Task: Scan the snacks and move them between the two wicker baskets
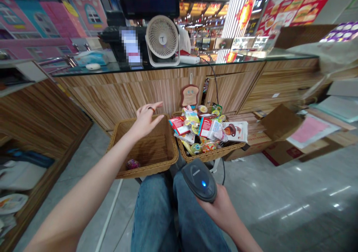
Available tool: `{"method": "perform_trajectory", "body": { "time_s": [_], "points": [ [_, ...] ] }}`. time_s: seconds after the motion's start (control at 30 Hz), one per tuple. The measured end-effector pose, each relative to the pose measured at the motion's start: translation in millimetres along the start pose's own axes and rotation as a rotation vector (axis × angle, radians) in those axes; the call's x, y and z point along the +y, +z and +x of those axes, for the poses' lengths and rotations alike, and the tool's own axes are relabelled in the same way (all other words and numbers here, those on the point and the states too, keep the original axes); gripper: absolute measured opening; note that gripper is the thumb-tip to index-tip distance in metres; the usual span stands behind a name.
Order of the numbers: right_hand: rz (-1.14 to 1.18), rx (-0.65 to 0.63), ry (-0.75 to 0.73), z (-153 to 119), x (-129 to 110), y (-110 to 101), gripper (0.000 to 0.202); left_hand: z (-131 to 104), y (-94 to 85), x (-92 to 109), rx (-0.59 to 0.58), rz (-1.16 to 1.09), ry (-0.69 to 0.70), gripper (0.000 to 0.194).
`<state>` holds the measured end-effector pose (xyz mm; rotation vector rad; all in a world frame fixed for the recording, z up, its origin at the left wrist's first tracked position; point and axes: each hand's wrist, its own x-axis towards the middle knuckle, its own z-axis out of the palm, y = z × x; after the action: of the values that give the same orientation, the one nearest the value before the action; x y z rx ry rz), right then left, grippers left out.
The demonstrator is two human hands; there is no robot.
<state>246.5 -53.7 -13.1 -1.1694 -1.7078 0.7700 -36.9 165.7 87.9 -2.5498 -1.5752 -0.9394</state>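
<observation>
My left hand [147,120] hangs over the left wicker basket [159,166], fingers apart and holding nothing, with a ring on one finger. A small pink-purple wrapped item [133,164] lies at that basket's near left corner. My right hand [219,207] is wrapped round a dark barcode scanner [200,180] with a blue light, above my right knee. Beside the left basket stands the right wicker basket [209,155], heaped with colourful packaged items. Among them are a red and white packet [206,128] and a white box with a brown picture [235,131].
A wooden counter [125,89] with a glass top runs across the front. On it are a white fan [162,39] and a monitor [148,2]. Cardboard boxes [288,151] stand on the floor at right, shelves [30,110] at left. A cable hangs behind the right basket.
</observation>
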Motion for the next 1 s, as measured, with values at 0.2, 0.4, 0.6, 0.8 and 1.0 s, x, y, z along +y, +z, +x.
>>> {"method": "perform_trajectory", "body": {
  "time_s": [0.2, 0.4, 0.6, 0.8, 1.0],
  "points": [
    [-0.005, -0.017, -0.020, 1.7, -1.4, 4.8, 0.011, -52.0, 2.7, -72.6, -0.283, 0.213, -0.063, 0.052],
    [-0.026, -0.054, 0.011, 3.9, 2.1, 9.4, 0.012, -99.6, 21.0, -118.2, -0.757, 0.399, -0.045, 0.046],
    [-0.034, -0.035, 0.004, 5.4, 3.0, 9.4, 0.017, -127.8, 46.6, -137.0, -0.905, 0.363, -0.066, 0.020],
    [-0.044, -0.038, 0.008, 3.5, 7.2, 8.5, 0.018, -135.4, 53.9, -135.6, -0.918, 0.328, -0.068, 0.012],
    [-0.063, -0.038, 0.003, 1.5, 11.2, 8.3, 0.017, -109.4, 38.3, -123.3, -0.856, 0.395, -0.033, 0.027]
  ]
}}
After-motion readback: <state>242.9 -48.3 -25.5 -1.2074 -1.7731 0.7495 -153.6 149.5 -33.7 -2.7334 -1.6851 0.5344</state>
